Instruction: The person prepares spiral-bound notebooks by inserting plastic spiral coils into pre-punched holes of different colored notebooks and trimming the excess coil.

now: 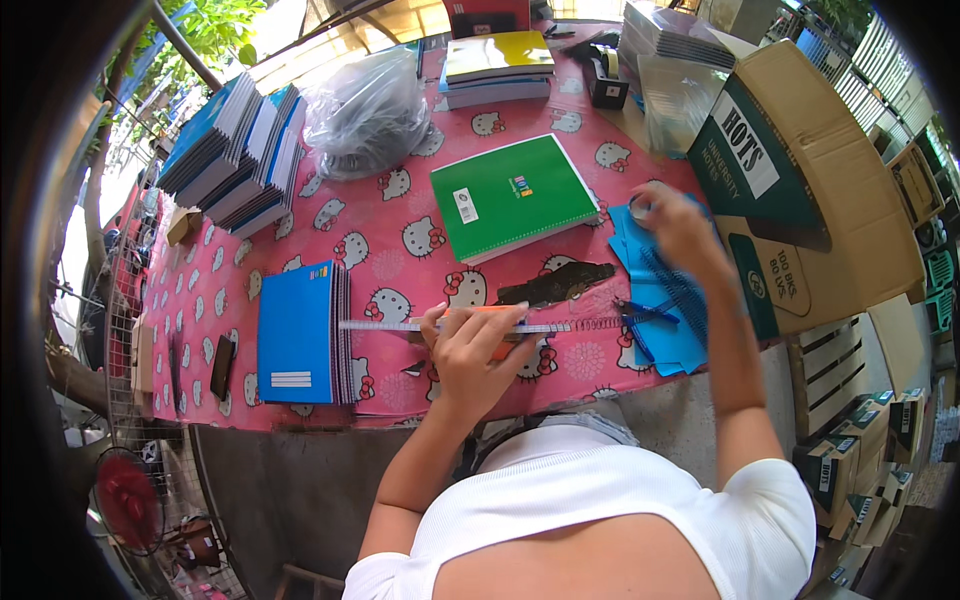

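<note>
Your left hand (475, 345) clamps the edge-on notebook (390, 327) at the near side of the tablecloth (400, 265); your right hand (675, 230) is raised, well apart, over blue sheets (642, 280) (blurred, so I cannot tell whether it grips anything). Open room lies far, before the green notebook (515, 195); leftward, the blue stack (300, 330) sits close. The long axis runs left-right, the coil (597, 324) pointing right toward the pliers (643, 313).

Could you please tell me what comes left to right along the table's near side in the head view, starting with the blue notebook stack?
Blue notebook stack, left hand, wire coil, blue-handled pliers, cardboard box.
</note>
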A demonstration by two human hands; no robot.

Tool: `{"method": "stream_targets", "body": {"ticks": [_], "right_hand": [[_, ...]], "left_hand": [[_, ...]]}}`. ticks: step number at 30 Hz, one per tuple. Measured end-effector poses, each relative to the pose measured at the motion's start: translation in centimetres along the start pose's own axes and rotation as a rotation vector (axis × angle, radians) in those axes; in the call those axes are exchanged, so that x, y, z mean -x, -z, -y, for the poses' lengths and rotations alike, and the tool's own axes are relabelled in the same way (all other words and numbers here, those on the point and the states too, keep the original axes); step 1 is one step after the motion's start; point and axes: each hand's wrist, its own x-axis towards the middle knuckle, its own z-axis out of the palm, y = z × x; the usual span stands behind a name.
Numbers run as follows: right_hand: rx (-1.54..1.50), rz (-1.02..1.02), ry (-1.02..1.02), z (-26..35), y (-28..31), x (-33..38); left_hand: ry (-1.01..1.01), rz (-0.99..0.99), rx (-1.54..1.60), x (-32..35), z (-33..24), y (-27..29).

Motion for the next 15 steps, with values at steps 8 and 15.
{"method": "stream_targets", "body": {"ticks": [8, 15], "right_hand": [[0.579, 0.236, -0.429, -16.1, -1.4, -0.5], [-0.950, -0.104, -0.090, -4.9, -2.4, 1.3]], "left_hand": [[-0.006, -0.027, 0.033, -0.2, 0.7, 0.0], [0.023, 0.003, 0.082, -0.3, 0.9, 0.2]]}}
